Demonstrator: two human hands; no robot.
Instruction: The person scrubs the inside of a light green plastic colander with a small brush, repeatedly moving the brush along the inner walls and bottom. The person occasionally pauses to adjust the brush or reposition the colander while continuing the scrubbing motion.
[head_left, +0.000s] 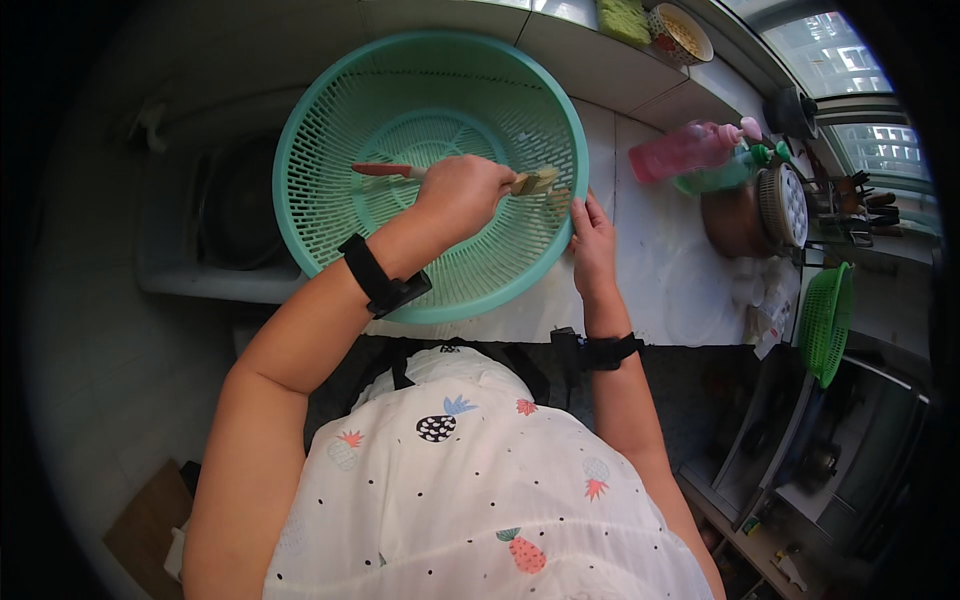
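Note:
A large mint-green plastic strainer basket (450, 306) stands in front of me, its slatted inside tilted towards me. My left hand (463, 196) reaches into it and grips a brush with a red and pale handle (381, 169). The brush's pale bristles (544, 180) meet the slatted wall on the right, near the rim. Around the basket's right rim is my right hand (595, 244), thumb on the near side; its other fingers are partly hidden behind the rim. Both wrists wear black straps.
Left of the basket lies a sink (217, 289) holding a dark round vessel (244, 202). On the white counter (652, 262) at right are a pink pump bottle (679, 154), a green bottle (720, 176) and a brown pot (735, 217). A green basket (825, 322) sits farther right.

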